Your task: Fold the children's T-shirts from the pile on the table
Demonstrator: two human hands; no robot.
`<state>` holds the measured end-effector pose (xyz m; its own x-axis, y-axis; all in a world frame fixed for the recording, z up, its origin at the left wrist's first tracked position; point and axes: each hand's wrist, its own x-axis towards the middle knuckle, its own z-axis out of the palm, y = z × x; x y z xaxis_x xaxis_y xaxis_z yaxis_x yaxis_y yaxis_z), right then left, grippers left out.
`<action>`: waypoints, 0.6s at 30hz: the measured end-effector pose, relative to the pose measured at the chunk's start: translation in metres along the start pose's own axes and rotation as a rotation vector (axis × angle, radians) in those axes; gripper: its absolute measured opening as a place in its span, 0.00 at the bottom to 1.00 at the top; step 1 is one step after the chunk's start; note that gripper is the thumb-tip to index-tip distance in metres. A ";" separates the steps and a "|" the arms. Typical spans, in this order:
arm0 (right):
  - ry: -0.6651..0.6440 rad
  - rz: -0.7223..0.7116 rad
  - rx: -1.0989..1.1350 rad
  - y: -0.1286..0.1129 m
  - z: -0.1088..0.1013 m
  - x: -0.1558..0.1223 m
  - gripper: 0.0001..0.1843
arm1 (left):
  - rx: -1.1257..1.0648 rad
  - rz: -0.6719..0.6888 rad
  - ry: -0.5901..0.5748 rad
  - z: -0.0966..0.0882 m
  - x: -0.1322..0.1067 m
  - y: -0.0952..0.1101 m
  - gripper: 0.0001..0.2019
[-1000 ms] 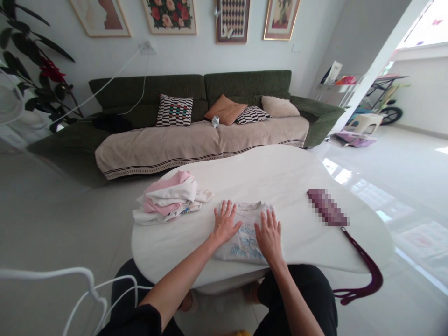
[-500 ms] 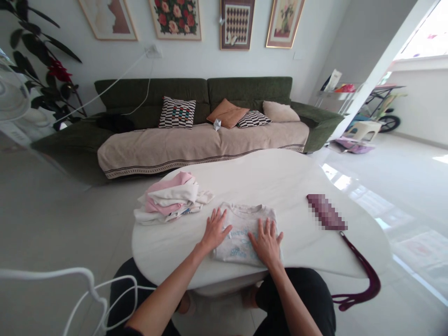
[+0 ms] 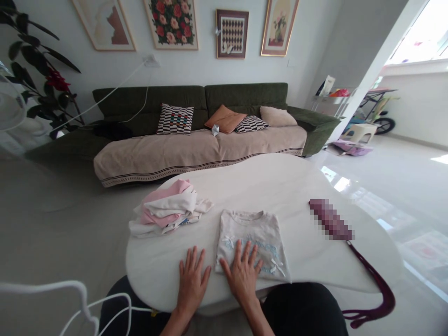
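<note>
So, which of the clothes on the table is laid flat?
The pale shirt with blue print: it lies smooth, while the pink and white clothes to its left are crumpled in a heap.

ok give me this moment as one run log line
right hand: spread on folded shirt | left hand: spread over table, beside folded shirt | clothes pile: on table, left of folded shirt

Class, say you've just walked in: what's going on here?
Someone's right hand is spread flat on a folded shirt with blue print, on a white table. Their left hand is open beside it, apart from the shirt. A loose pile of pink and white clothes lies on the table's left side.
</note>
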<state>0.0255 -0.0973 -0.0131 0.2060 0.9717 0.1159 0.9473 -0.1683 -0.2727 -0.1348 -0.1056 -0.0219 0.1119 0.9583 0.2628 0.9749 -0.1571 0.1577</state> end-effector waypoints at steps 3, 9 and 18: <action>-0.011 -0.031 -0.058 0.023 0.000 0.029 0.44 | 0.000 -0.005 0.006 0.000 0.000 0.001 0.22; -0.105 -0.071 -0.162 0.094 -0.015 0.125 0.42 | -0.003 -0.022 0.006 0.000 0.000 0.002 0.22; -0.100 -0.102 -0.173 0.091 -0.017 0.122 0.37 | -0.033 -0.034 -0.003 -0.002 0.000 0.001 0.22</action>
<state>0.1411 0.0035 -0.0077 0.0900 0.9952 0.0373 0.9917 -0.0861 -0.0950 -0.1338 -0.1061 -0.0201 0.0796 0.9638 0.2543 0.9712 -0.1324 0.1980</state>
